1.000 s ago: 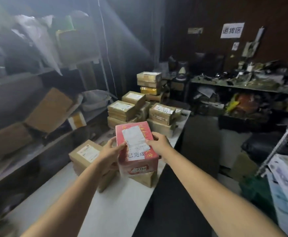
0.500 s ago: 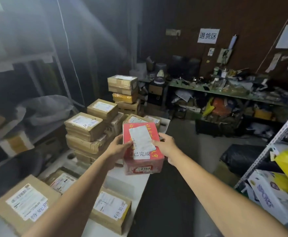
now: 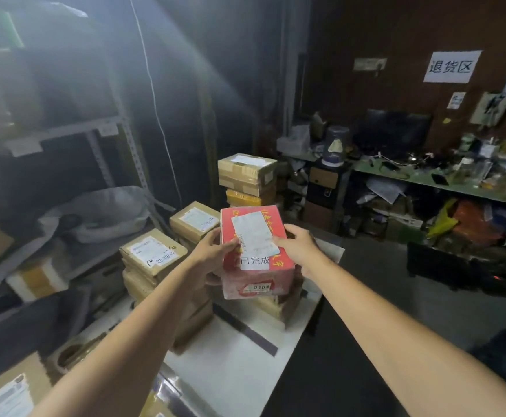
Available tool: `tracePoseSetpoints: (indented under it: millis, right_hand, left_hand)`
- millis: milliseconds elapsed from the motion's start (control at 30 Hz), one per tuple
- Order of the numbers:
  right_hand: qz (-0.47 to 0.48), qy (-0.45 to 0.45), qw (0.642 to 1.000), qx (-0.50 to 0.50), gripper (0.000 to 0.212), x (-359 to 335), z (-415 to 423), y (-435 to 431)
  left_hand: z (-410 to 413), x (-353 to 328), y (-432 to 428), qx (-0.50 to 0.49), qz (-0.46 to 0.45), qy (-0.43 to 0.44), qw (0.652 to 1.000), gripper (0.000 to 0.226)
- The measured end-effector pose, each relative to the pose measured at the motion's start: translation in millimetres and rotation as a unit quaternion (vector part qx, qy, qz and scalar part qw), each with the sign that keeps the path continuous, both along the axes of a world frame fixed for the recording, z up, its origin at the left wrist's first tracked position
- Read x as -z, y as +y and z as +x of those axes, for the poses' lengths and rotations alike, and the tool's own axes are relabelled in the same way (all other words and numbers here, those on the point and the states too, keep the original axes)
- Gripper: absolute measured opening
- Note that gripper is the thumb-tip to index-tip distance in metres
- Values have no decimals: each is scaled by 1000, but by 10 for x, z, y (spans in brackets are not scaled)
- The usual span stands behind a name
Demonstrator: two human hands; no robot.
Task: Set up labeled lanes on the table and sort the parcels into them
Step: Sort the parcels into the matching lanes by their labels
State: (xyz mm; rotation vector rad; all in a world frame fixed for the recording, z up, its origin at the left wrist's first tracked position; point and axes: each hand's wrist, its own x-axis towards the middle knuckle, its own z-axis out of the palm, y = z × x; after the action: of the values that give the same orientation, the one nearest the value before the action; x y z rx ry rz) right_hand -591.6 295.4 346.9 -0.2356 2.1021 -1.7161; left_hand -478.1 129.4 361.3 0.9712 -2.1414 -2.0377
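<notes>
Head view, held parcel: a red box is carried in the air above the far end of the table, over the stacked parcels there.
Head view, left hand: closed on the box's left side, thumb on the top face, fingers wrapped below where they are hidden.
Head view, right hand: closed on the box's right side, fingertips on the edge of the white shipping slip.
Reason for the hold: two opposed hands keep the top face level and toward the camera, so that the slip and the printed sticker under it can be read; this is a judgement.
Label on box: the sticker reads 已完成; a small number tag sits on the near face.
Left stack: brown cartons stand piled along the table's left edge; the top one carries a sticker reading 处理中.
Far stack: taped cartons rise beyond the table's far edge; what they rest on is hidden.
Lane divider: a dark tape strip runs across the white surface, near the right edge, probably marking a lane boundary.
Near corner: another labelled carton lies at the near left corner.
Background: a wall sign reads 退货区 above a cluttered bench.
Step in hand: placing the red box with parcels sharing its label, probably the pile directly beneath it.
</notes>
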Motion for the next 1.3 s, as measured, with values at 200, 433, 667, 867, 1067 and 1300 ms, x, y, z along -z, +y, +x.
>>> tracePoseSetpoints:
  millis: [200, 433, 667, 867, 1067, 1300]
  right_hand:
    - [-18, 23, 993, -114, 38, -280, -738, -419]
    - [-8, 39, 974, -222, 57, -510, -1278, -1243]
    - [4, 56, 963, -263, 60, -492, -1588, -2052]
    - [35, 51, 955, -290, 62, -493, -1948, -2457]
    - [52, 39, 944, -325, 58, -434, -2318, -2676]
    - [74, 37, 918, -388, 50, -85, -2616, -2813]
  left_hand:
    - [-438, -201, -159, -117, -28, 23, 993, 52]
    - [-654, -392, -702, -173, -84, 12, 981, 42]
    - [-871, -367, -1268, -228, -79, 5, 971, 43]
    - [-1171, -334, -1513, -267, -72, -17, 961, 47]
    - [-1503, -244, -1617, -307, -64, -36, 949, 55]
    - [-1710, 38, -1553, -351, -49, -70, 933, 57]
